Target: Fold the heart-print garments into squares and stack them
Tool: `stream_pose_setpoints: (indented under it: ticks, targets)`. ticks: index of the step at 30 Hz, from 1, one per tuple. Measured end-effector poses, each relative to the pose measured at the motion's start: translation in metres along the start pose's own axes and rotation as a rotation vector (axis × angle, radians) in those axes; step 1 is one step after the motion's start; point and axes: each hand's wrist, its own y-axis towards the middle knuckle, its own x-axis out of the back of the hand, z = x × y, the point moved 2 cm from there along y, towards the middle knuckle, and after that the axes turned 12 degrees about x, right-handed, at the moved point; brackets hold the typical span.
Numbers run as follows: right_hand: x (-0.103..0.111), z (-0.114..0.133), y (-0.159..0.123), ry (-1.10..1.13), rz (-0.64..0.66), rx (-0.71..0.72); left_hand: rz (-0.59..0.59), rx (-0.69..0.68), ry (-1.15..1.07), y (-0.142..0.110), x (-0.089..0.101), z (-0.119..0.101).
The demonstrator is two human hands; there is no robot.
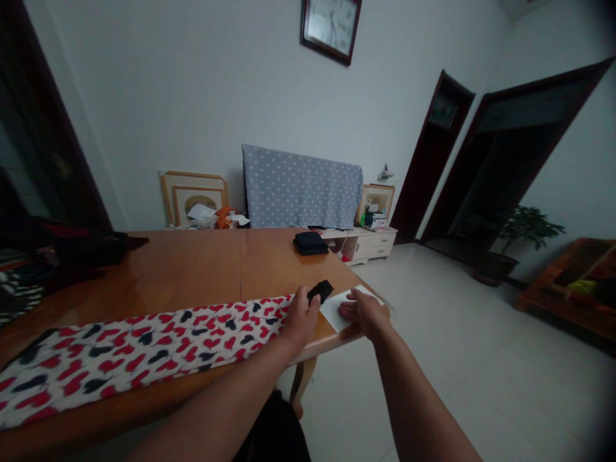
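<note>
A long, narrow-folded white cloth (183, 343) with red and dark hearts lies along the front of the wooden table. My left hand (301, 316) is at its right end, with thumb and fingers closed on a small black piece of fabric (321, 291). Whether that black piece joins the heart-print cloth is hidden by the hand. At the table's right corner lies a white sheet (337, 314). Over this sheet is my right hand (366, 312), palm turned inward, fingers extended and holding nothing visible.
A folded dark cloth (310, 243) sits on the far right of the table (192, 269). Dark clothes (72, 244) are heaped at the left. Behind stand a dotted grey cover (303, 186) and a white cabinet (370, 245). A potted plant (500, 256) is on the floor.
</note>
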Motion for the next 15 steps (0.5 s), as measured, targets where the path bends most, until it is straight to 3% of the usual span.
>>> stream_pose_setpoints:
  ticks: [3,6,8,12,15]
  targets:
    - [-0.016,0.011,0.003,-0.042,0.091,-0.084,0.058,-0.113,0.057,-0.007,-0.004,-0.007]
    - [-0.027,0.018,0.008,-0.290,0.181,0.071,0.213,-0.174,0.110,-0.013,-0.007,-0.012]
    - [-0.028,0.016,0.011,-0.452,0.174,0.149,0.262,-0.190,0.138,-0.011,0.000,-0.014]
    - [-0.020,0.011,0.011,-0.689,0.120,0.256,0.201,-0.217,0.326,0.001,0.037,-0.009]
    - [-0.020,0.020,0.004,-0.851,0.063,0.394,0.171,-0.257,0.509,0.007,0.072,-0.001]
